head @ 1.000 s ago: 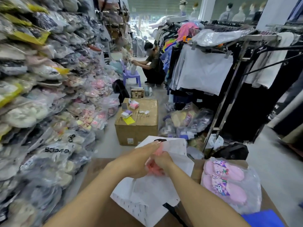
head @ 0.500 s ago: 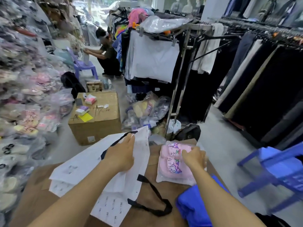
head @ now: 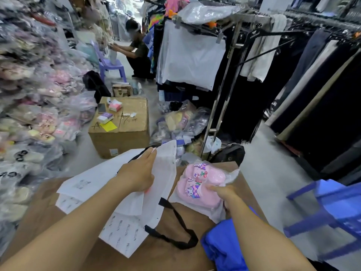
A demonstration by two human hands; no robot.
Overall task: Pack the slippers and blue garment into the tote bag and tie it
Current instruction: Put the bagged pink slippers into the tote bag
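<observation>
the left hand (head: 136,176) pinched the white tote bag (head: 125,194) on the table (head: 172,255); the right hand (head: 224,194) gripped the bagged pink slippers (head: 201,182), blue garment (head: 220,249) just beside, cardboard box (head: 121,124) beyond.

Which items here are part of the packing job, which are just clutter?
Job: white tote bag held by left hand; bagged pink slippers gripped by right hand; blue garment.
Clutter: cardboard box, purple chair, clothes rack, blue stool.
</observation>
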